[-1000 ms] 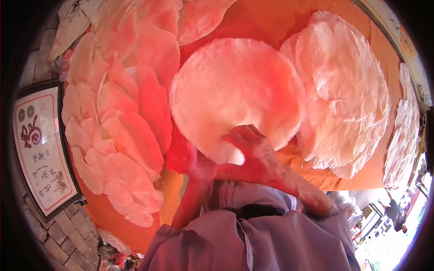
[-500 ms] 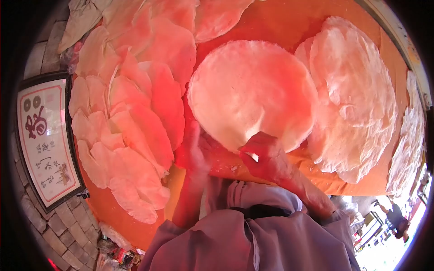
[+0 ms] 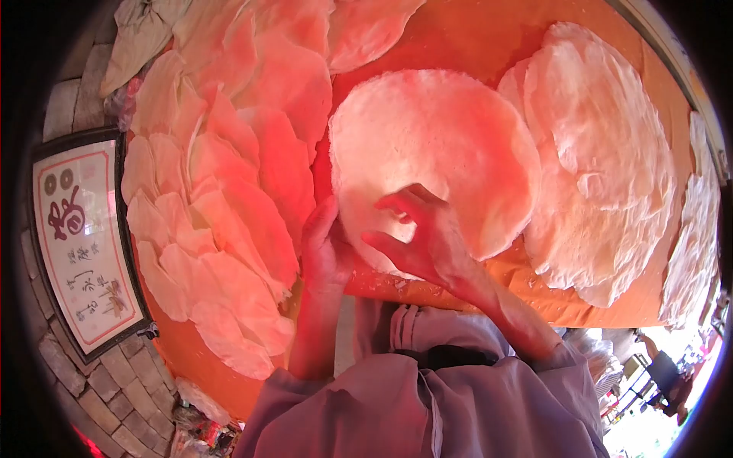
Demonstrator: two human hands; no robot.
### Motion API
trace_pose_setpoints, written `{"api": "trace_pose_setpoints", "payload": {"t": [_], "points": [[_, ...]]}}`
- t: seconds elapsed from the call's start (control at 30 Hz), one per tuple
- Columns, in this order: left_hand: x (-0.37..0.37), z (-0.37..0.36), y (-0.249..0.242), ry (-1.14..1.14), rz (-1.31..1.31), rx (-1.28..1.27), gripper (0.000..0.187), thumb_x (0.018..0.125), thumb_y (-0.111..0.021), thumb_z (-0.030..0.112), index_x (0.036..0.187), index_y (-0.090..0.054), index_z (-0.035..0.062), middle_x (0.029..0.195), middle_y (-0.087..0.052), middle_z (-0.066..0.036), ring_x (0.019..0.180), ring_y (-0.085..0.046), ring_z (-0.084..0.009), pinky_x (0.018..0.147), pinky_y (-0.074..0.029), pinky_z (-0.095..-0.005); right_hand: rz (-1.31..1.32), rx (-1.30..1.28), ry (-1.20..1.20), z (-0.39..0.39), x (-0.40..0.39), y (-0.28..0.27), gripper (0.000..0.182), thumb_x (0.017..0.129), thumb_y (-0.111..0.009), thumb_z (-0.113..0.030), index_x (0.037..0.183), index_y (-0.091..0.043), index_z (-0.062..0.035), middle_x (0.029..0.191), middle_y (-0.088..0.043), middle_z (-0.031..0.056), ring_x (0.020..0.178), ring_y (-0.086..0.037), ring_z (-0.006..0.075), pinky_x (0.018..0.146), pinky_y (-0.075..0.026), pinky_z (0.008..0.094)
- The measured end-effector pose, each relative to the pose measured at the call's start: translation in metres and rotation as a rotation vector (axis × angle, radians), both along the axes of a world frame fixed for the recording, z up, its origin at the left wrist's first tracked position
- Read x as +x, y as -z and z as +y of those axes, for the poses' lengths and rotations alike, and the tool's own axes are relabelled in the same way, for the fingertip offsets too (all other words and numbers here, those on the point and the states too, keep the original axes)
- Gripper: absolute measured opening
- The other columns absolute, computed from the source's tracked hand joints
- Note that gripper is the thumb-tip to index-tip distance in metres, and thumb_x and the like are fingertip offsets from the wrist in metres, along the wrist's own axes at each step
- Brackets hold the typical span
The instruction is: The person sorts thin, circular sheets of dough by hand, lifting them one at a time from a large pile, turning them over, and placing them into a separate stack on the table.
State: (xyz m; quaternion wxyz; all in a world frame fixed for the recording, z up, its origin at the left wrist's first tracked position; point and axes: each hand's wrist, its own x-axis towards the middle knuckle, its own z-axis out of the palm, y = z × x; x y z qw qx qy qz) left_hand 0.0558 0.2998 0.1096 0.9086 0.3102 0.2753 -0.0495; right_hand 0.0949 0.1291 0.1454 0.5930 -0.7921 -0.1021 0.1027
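A large, thin round flatbread point(image 3: 435, 130) lies flat on the orange-covered table point(image 3: 450, 38) in front of me. My right hand point(image 3: 427, 237) is over its lower part, thumb and forefinger spread wide apart with nothing between them. By the lower left edge of the flatbread is my left hand point(image 3: 327, 248), its thumb pointing up and away from the other fingers, which are partly in shadow. Left of that hand, many thin folded flatbreads point(image 3: 229, 198) overlap in a broad heap.
On the right lies a stack of round flatbreads point(image 3: 611, 160), with more pale sheets point(image 3: 687, 237) at the far right edge. A framed sign with writing point(image 3: 88, 244) leans at left over brick paving point(image 3: 114, 397). A person point(image 3: 672, 382) is in the distance at lower right.
My right hand has moved left and opened from a pinch at the flatbread's near edge. My left thumb has spread. The flatbread has shifted slightly right and its lifted near edge lies flatter.
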Motion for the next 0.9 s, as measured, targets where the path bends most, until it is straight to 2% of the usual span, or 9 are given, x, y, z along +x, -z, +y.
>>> {"api": "trace_pose_setpoints", "payload": {"t": [0.23, 0.3, 0.4, 0.43, 0.53, 0.6, 0.67, 0.77, 0.9], "points": [[-0.006, 0.004, 0.009, 0.033, -0.089, 0.106, 0.016, 0.094, -0.054, 0.01, 0.105, -0.063, 0.0019, 0.102, -0.065, -0.004, 0.092, -0.061, -0.0119, 0.081, -0.048, -0.0252, 0.17, -0.083, 0.034, 0.021, 0.019, -0.008, 0.036, 0.071, -0.073, -0.029, 0.091, -0.064, -0.0005, 0.076, -0.064, 0.0194, 0.073, -0.065, 0.036, 0.064, -0.052, 0.0415], [-0.012, 0.005, 0.009, 0.111, -0.021, 0.416, 0.012, 0.092, -0.055, 0.004, 0.101, -0.064, 0.0024, 0.096, -0.064, -0.002, 0.086, -0.06, -0.01, 0.076, -0.047, -0.0233, 0.224, -0.162, 0.062, 0.024, 0.019, -0.008, 0.034, 0.073, -0.069, -0.03, 0.091, -0.065, -0.0012, 0.07, -0.064, 0.0194, 0.07, -0.065, 0.0372, 0.063, -0.052, 0.043], [-0.003, -0.027, -0.007, 0.166, -0.102, 0.596, 0.01, 0.09, -0.057, 0.0, 0.095, -0.064, 0.0026, 0.088, -0.063, -0.001, 0.078, -0.059, -0.0088, 0.071, -0.047, -0.0231, -0.021, -0.222, 0.038, 0.014, 0.013, 0.011, 0.021, 0.073, -0.061, -0.021, 0.078, -0.064, -0.0014, 0.061, -0.061, 0.0194, 0.062, -0.063, 0.0398, 0.061, -0.051, 0.0454], [-0.009, -0.023, 0.004, 0.161, -0.131, 0.557, 0.01, 0.09, -0.058, 0.004, 0.099, -0.063, 0.0022, 0.091, -0.063, -0.003, 0.082, -0.059, -0.0113, 0.075, -0.048, -0.0253, -0.05, -0.215, 0.065, 0.011, 0.015, 0.01, 0.017, 0.072, -0.06, -0.018, 0.074, -0.063, -0.0009, 0.059, -0.06, 0.0195, 0.06, -0.062, 0.0402, 0.06, -0.051, 0.0461], [-0.024, 0.013, 0.026, 0.134, -0.232, 0.221, 0.015, 0.09, -0.06, 0.007, 0.104, -0.062, 0.003, 0.1, -0.064, -0.007, 0.093, -0.061, -0.0163, 0.086, -0.049, -0.0289, -0.057, -0.249, 0.022, -0.014, 0.028, -0.003, 0.013, 0.075, -0.062, -0.016, 0.078, -0.067, -0.004, 0.068, -0.062, 0.0163, 0.061, -0.061, 0.0327, 0.059, -0.049, 0.0404], [-0.022, 0.024, 0.016, -0.005, -0.11, 0.246, 0.021, 0.09, -0.058, 0.008, 0.11, -0.06, 0.0019, 0.103, -0.063, -0.007, 0.093, -0.061, -0.0172, 0.081, -0.05, -0.0303, -0.264, -0.333, 0.274, -0.053, 0.045, -0.038, 0.015, 0.077, -0.057, -0.014, 0.075, -0.064, -0.0016, 0.062, -0.06, 0.0209, 0.058, -0.062, 0.0327, 0.058, -0.048, 0.0437], [-0.021, 0.035, 0.007, -0.051, -0.009, 0.262, 0.025, 0.091, -0.058, 0.009, 0.114, -0.058, 0.0006, 0.104, -0.062, -0.008, 0.094, -0.06, -0.0177, 0.08, -0.05, -0.0314, 0.108, -0.09, 0.36, -0.111, 0.066, -0.049, 0.016, 0.083, -0.057, -0.015, 0.083, -0.067, -0.0023, 0.066, -0.063, 0.0164, 0.062, -0.062, 0.0203, 0.061, -0.049, 0.0368], [-0.028, 0.054, 0.012, 0.064, -0.011, 0.391, 0.027, 0.091, -0.057, 0.01, 0.116, -0.056, -0.0012, 0.104, -0.061, -0.007, 0.096, -0.058, -0.0174, 0.084, -0.048, -0.0317, 0.013, 0.11, 0.53, -0.216, 0.076, -0.061, 0.021, 0.091, -0.054, -0.017, 0.092, -0.065, 0.0006, 0.082, -0.065, 0.0018, 0.076, -0.057, 0.0075, 0.066, -0.048, 0.027], [-0.037, 0.072, 0.035, 0.063, -0.068, 0.549, 0.02, 0.092, -0.055, 0.01, 0.108, -0.056, -0.0005, 0.105, -0.06, -0.007, 0.098, -0.057, -0.0169, 0.086, -0.047, -0.0306, -0.173, -0.597, 0.635, -0.325, 0.066, -0.058, 0.023, 0.091, -0.054, -0.021, 0.089, -0.063, 0.0009, 0.073, -0.054, -0.0016, 0.07, -0.048, 0.0071, 0.063, -0.04, 0.0244]]}}
